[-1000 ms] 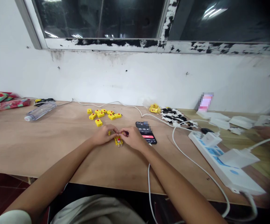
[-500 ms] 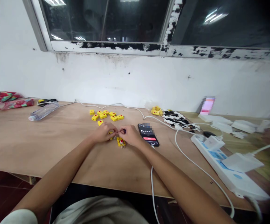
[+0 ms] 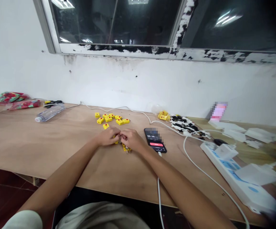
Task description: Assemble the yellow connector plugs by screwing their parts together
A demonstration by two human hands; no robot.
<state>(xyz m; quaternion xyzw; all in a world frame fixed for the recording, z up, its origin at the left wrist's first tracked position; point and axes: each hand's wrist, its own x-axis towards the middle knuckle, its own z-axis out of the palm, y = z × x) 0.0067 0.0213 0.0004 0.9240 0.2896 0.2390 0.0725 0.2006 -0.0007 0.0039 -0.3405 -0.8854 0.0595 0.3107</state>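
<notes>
A left hand (image 3: 107, 137) and right hand (image 3: 132, 140) meet in a tight grip, pinching a small part (image 3: 120, 139) half hidden by the fingers, just above a yellow plug (image 3: 126, 148) on the plywood bench (image 3: 33, 143), more yellow plugs (image 3: 110, 119) lying beyond.

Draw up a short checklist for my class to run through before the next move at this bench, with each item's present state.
1. Left hand and right hand together over the work: ok.
2. Yellow connector with metal pins visible below the right hand: ok.
3. Second yellow block fully visible: not ok, the left hand covers part of it.
4. What the fingertips are pinching: cannot tell, the fingers hide it.
5. Loose yellow blocks lying apart from both hands: ok.
6. Phone lying beside the right hand without touching it: ok.
</notes>
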